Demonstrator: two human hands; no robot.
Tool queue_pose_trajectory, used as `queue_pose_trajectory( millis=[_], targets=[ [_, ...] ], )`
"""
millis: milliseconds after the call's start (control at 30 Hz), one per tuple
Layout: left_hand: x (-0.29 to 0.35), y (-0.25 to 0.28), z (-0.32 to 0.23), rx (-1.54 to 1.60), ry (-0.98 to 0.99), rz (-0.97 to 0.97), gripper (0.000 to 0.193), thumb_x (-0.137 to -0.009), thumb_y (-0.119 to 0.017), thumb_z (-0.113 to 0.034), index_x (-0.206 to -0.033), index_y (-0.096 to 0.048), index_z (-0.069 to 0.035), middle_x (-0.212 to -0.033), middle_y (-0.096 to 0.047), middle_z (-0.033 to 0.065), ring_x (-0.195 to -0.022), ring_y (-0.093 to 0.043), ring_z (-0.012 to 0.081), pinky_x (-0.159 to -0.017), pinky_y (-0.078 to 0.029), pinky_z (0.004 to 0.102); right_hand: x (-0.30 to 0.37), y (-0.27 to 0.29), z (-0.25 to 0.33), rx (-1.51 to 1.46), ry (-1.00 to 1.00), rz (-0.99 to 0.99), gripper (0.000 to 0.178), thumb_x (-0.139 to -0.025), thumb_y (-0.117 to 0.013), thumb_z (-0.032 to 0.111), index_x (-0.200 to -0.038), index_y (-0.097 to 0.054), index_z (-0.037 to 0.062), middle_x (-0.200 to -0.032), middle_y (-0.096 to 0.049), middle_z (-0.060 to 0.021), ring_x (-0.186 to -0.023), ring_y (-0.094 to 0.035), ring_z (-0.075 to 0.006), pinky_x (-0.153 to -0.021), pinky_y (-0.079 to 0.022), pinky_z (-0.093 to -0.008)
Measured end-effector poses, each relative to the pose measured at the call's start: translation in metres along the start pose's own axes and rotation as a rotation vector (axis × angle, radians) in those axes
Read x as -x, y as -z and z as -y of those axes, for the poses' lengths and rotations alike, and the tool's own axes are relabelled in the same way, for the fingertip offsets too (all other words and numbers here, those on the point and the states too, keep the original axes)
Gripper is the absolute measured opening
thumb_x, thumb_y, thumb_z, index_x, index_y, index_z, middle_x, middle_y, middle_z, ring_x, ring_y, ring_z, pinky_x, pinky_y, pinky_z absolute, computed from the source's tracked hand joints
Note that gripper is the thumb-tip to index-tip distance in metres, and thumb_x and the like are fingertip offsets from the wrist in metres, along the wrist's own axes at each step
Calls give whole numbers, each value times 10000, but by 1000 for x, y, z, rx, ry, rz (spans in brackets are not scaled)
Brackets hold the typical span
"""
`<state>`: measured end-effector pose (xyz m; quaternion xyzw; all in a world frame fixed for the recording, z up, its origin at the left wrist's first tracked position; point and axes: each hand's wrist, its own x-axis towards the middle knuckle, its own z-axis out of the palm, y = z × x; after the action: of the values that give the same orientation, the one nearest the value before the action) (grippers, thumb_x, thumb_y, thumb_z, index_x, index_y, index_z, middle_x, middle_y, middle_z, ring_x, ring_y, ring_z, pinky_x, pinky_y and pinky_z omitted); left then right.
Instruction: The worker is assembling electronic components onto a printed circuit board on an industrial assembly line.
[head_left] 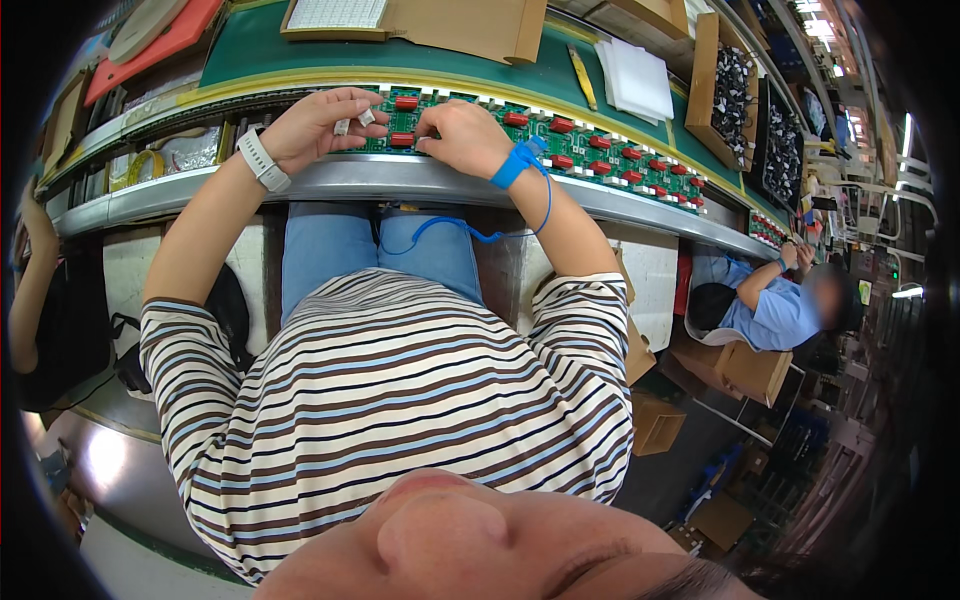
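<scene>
A long row of green circuit boards with red block-shaped components and white connectors along the edges lies on the bench rail in front of me. Small white connectors are held in the fingers of my left hand, above the left end of the row. My right hand is closed with its fingertips down at a board, close to a red component. Whatever those fingertips pinch is hidden. A blue wrist strap with a coiled cord is on my right wrist.
Behind the boards, a yellow cutter knife and white foam sheets lie on the green bench top. An open cardboard box is at the back. Boxes of small dark parts stand at right, where a co-worker sits. A metal rail edges the bench.
</scene>
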<state>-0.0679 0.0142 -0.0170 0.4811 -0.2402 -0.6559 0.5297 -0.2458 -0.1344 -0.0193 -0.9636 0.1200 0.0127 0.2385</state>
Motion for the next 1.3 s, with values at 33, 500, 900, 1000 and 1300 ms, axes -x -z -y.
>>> queue_pose_trajectory(
  millis=[33, 500, 900, 1000, 1300],
  targets=[
    [-1, 0, 1, 23, 0, 3, 310, -895, -498, -192, -1158, -481, -27, -1062, -569, 87, -963, -588, 150, -733, -510, 187, 0, -1, -1, 1, -1, 0, 149, -707, -628, 186, -803, -651, 75, -790, -634, -118, -829, -580, -285, -735, -461, -394],
    [-3, -9, 4, -23, 42, 57, 465, -845, -512, -95, -1283, -360, -52, -1155, -514, 43, -992, -540, 93, -823, -471, 224, -16, 0, 20, -319, 212, -176, 324, -769, -620, 252, -1025, -605, 54, -817, -599, -88, -751, -566, -228, -705, -442, -313],
    [4, 13, -2, -62, 78, 38, 352, -863, -515, -108, -1196, -430, -30, -1104, -565, 55, -970, -576, 119, -826, -467, 222, -36, -8, 8, -596, -25, -83, 239, -762, -587, 79, -991, -592, 10, -775, -586, -45, -703, -542, -103, -657, -463, -240],
    [5, 18, -8, -233, 56, -83, 313, -874, -512, -137, -1165, -448, -40, -1103, -567, 72, -951, -582, 116, -801, -470, 213, -38, -16, 5, -482, -8, -72, 225, -759, -591, 92, -971, -595, 13, -733, -576, -36, -670, -534, -106, -629, -457, -245],
    [-14, 27, 4, -915, -401, -119, 170, -822, -557, -92, -979, -579, -31, -953, -579, 30, -633, -503, 107, -633, -445, 238, -36, -3, 4, -515, -70, -53, 253, -751, -648, 202, -925, -605, 24, -688, -554, -35, -600, -500, -103, -565, -429, -236]
  ],
)
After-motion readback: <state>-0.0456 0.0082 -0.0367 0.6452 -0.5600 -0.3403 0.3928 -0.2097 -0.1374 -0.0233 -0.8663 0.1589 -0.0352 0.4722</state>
